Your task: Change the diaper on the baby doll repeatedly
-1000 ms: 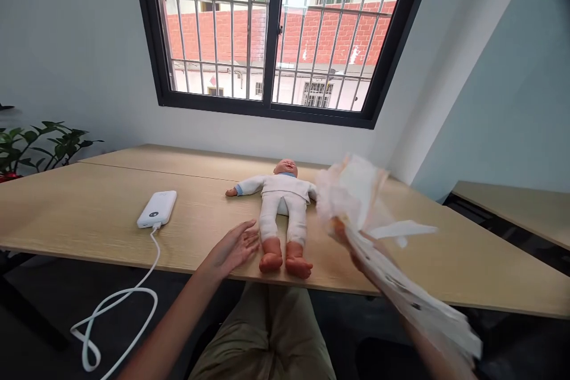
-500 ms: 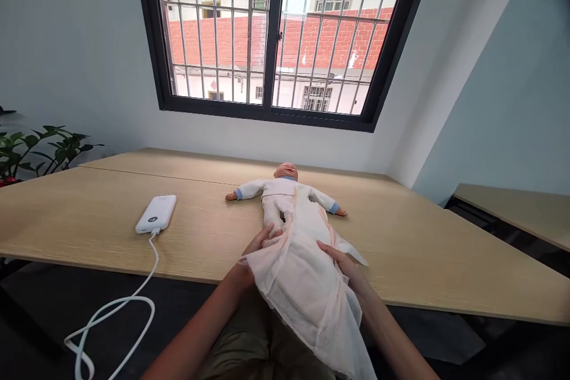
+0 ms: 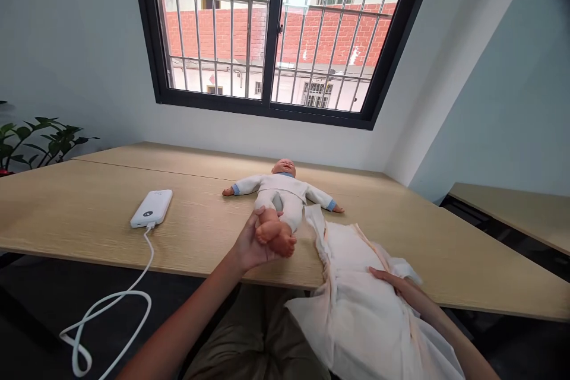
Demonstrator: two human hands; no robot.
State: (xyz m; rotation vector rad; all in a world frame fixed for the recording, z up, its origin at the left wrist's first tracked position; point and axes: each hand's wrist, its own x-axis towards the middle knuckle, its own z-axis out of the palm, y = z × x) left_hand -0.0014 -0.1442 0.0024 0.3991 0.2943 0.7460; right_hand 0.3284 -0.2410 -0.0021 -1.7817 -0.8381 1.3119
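1. Doll (image 3: 281, 186) is laid on the bench (image 3: 198, 217), its feet clasped together by the left hand (image 3: 253, 244).
2. At near right, a white diaper (image 3: 356, 297) is touched by the right hand (image 3: 394, 280); its grip cannot be told.

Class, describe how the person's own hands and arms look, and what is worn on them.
The left hand and right hand are bare: no gloves, rings or watch show. No sleeves show on the forearms either, nor any markings or cables.
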